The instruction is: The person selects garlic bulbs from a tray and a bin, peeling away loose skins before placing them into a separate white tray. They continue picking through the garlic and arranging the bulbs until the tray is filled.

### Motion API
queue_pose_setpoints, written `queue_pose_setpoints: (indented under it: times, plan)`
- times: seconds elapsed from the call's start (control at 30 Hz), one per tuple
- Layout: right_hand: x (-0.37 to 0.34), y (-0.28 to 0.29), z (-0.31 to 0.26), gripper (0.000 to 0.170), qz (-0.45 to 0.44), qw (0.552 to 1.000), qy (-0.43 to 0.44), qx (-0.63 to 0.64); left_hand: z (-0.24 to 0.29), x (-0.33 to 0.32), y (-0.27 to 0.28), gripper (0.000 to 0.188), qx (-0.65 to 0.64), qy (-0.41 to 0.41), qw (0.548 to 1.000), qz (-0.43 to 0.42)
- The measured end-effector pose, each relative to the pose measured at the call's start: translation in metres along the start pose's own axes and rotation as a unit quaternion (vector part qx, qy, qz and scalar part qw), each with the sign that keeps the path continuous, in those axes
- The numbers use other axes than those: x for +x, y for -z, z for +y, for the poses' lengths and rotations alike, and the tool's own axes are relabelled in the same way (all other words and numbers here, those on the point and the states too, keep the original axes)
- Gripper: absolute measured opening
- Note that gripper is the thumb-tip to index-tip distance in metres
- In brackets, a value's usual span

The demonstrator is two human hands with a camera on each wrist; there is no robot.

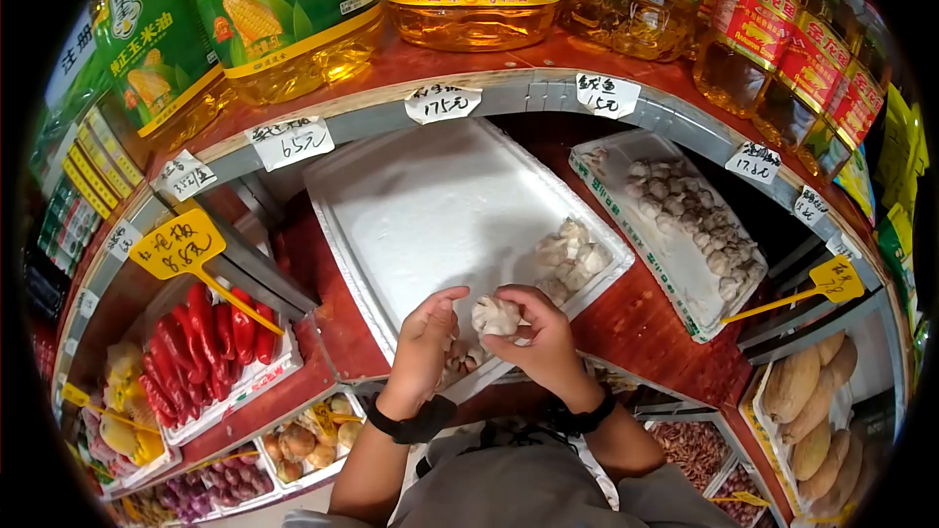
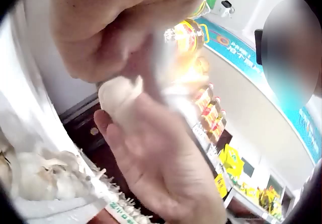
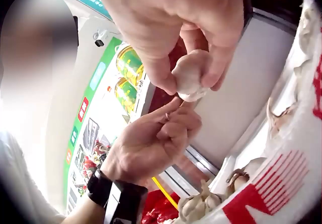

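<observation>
My right hand [image 1: 543, 332] pinches a white garlic bulb [image 1: 496, 317] between thumb and fingers, above the near edge of a white foam tray [image 1: 411, 205]. Close on its left is my left hand [image 1: 423, 342]. In the right wrist view, the left hand [image 3: 156, 143] has its fingers curled just below the bulb [image 3: 191, 75], one fingertip right at its underside, and no item shows in its grasp. Garlic bulbs [image 1: 575, 256] lie in the tray's right corner. A few more garlic bulbs [image 1: 462, 359] sit at its near edge, partly hidden by the left hand.
Right of the tray stands a foam box [image 1: 611, 152] of small garlic bulbs. Oil bottles [image 1: 474, 0] line the shelf above, with price labels [image 1: 445, 105] along its edge. Red peppers [image 1: 201, 352] and onions [image 1: 308, 442] are at left, tan squashes [image 1: 807, 411] at right.
</observation>
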State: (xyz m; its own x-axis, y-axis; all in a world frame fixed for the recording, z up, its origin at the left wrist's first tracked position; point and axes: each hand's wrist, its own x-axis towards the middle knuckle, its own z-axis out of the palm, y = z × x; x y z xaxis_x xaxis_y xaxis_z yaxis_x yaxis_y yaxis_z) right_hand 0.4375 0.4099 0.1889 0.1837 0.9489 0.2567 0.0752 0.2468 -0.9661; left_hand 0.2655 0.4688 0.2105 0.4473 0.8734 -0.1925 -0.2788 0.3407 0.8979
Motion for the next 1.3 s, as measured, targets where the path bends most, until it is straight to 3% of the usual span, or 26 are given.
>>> queue_pose_setpoints:
  times: [0.07,0.1,0.13,0.23,0.27,0.37,0.57,0.7,0.77,0.8,0.87,0.93,1.07,1.13,1.27,1.3]
  plan:
    - [0.0,-0.003,0.001,0.047,0.017,1.0,0.015,0.003,-0.001,-0.002,-0.002,0.028,0.009,0.013,1.0,0.001]
    - [0.001,-0.003,0.003,0.047,0.016,0.999,0.034,-0.017,-0.005,-0.003,-0.003,0.026,0.176,-0.094,0.98,0.024]
    - [0.001,-0.004,0.005,0.046,0.015,0.998,0.053,-0.037,-0.007,-0.003,-0.005,0.023,0.336,-0.196,0.92,0.046]
    - [0.0,-0.005,0.005,0.046,0.025,0.995,0.072,-0.068,0.0,-0.01,-0.012,0.023,0.372,-0.23,0.897,0.071]
    - [-0.001,-0.006,0.004,0.046,0.026,0.995,0.071,-0.067,-0.004,-0.007,-0.005,0.02,0.445,-0.292,0.843,0.083]
    - [-0.003,-0.006,0.004,0.046,0.018,0.991,0.08,-0.104,-0.003,-0.008,-0.004,0.019,0.458,-0.301,0.834,0.07]
    - [-0.006,-0.009,0.007,0.047,0.013,0.999,0.044,-0.014,0.009,-0.012,-0.005,0.011,0.483,-0.329,0.811,0.036]
    - [-0.009,-0.007,0.005,0.048,0.004,1.0,0.022,-0.015,0.002,-0.007,0.0,0.01,0.458,-0.325,0.827,0.006]
    - [-0.01,-0.004,0.004,0.048,0.01,1.0,0.004,0.002,0.003,-0.01,0.003,0.005,0.389,-0.196,0.9,-0.031]
    - [-0.01,0.0,0.003,0.048,-0.006,1.0,-0.003,-0.017,0.001,-0.01,0.003,0.005,0.389,-0.195,0.9,-0.033]
    - [-0.012,0.003,0.006,0.047,-0.021,0.999,-0.012,-0.036,-0.004,-0.009,0.005,0.003,0.237,-0.114,0.96,-0.092]
    - [-0.012,0.002,0.013,0.048,-0.051,0.985,-0.07,0.151,-0.004,-0.011,0.004,0.003,0.21,-0.086,0.968,-0.104]
    - [-0.013,0.002,0.009,0.045,-0.015,0.963,-0.132,0.233,-0.007,-0.018,0.001,0.004,0.175,-0.063,0.976,-0.112]
    - [-0.013,0.01,0.013,0.047,-0.055,0.909,-0.181,0.371,-0.015,-0.017,0.006,0.005,0.125,-0.045,0.984,-0.114]
    - [-0.015,0.003,0.011,0.043,-0.037,0.905,-0.177,0.385,-0.026,-0.02,0.004,0.01,0.016,-0.025,0.994,-0.101]
    - [-0.016,0.002,0.012,0.041,-0.013,0.876,-0.184,0.445,-0.029,-0.019,0.004,0.01,0.016,-0.024,0.994,-0.101]
